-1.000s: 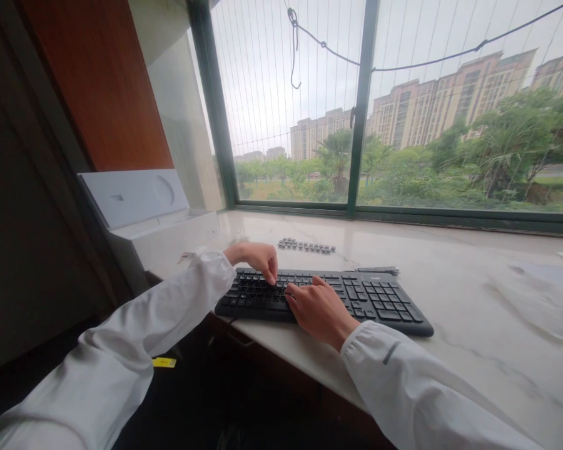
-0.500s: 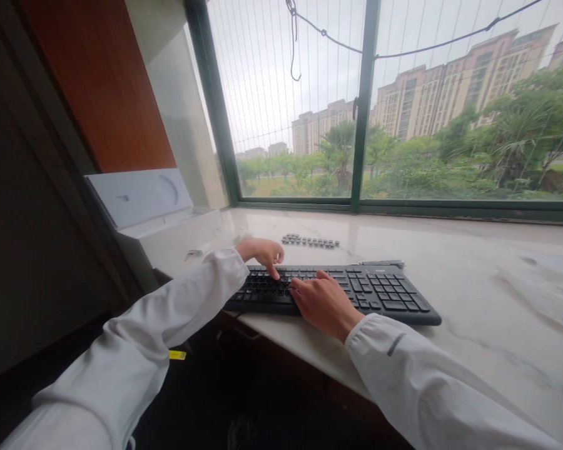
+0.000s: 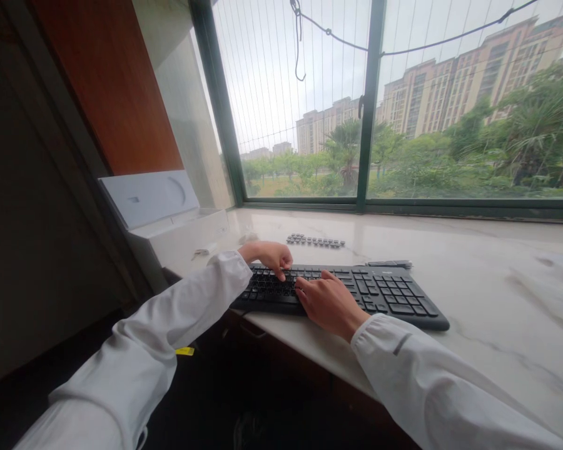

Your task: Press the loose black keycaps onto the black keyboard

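A black keyboard point(image 3: 403, 294) lies at the front of the pale marble-look counter. Across its left part several keys lack their caps, showing a dark grid. My left hand point(image 3: 274, 255) reaches over from behind, its fingers curled and its thumb pointing down onto the keys; whatever the curled fingers may hold is hidden. Just right of it, my right hand point(image 3: 331, 303) rests on the middle of the keyboard, fingers bent but apart, their tips near the bare keys. Behind the keyboard, loose keycaps point(image 3: 315, 241) are laid out in short rows.
An opened white box point(image 3: 169, 219) stands at the left end of the counter point(image 3: 488, 337). Small items point(image 3: 204, 250) lie beside it. A dark thin bundle point(image 3: 389, 264) sits behind the keyboard. Clear plastic wrap point(image 3: 548, 287) is at the right. A window point(image 3: 300, 125) rises behind.
The view has shifted slightly, so everything appears a little further right. The left hand's fingers look more tightly curled, with the thumb still down on the keys. The right hand stays in place.
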Tool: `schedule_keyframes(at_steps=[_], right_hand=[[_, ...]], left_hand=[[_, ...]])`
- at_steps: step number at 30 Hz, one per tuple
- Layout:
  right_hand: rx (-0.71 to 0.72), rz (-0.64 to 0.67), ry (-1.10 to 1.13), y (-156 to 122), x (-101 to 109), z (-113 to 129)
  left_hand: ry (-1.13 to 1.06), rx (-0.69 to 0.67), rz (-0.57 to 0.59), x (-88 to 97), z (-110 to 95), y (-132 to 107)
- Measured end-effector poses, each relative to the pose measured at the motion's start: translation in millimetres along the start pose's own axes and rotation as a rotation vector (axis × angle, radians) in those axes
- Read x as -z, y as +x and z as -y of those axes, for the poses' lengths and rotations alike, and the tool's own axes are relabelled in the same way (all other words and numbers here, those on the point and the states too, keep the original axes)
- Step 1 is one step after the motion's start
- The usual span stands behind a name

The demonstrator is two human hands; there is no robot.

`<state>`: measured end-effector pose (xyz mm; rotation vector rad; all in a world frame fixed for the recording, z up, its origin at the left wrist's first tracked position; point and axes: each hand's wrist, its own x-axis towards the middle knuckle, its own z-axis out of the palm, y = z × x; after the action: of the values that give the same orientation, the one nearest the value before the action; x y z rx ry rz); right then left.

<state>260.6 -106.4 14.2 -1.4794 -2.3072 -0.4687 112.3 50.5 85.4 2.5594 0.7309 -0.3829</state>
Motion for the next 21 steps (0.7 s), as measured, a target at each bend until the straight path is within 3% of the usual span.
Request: schedule_keyframes(at_steps=[5,11,17,21], right_hand=[[-0.003,0.005,0.005,0.1,0.6,0.2],[-0.001,0.002,0.023,1.0,1.7,0.7],[-0.145,-0.077,-0.049,3.4,6.7,-9.2],[-0.243,-0.090,-0.098,4.0,5.4,-18.9]], left_hand=[[-0.180,0.029,-0.264,13.4,20.4,-7.0],[0.126,0.258,-0.536,33.7,55.7,17.9],[0.239,0.482,-0.618,39.6,75.7,58.8],[0.252,0.539,-0.618,44.2,88.6,85.6]])
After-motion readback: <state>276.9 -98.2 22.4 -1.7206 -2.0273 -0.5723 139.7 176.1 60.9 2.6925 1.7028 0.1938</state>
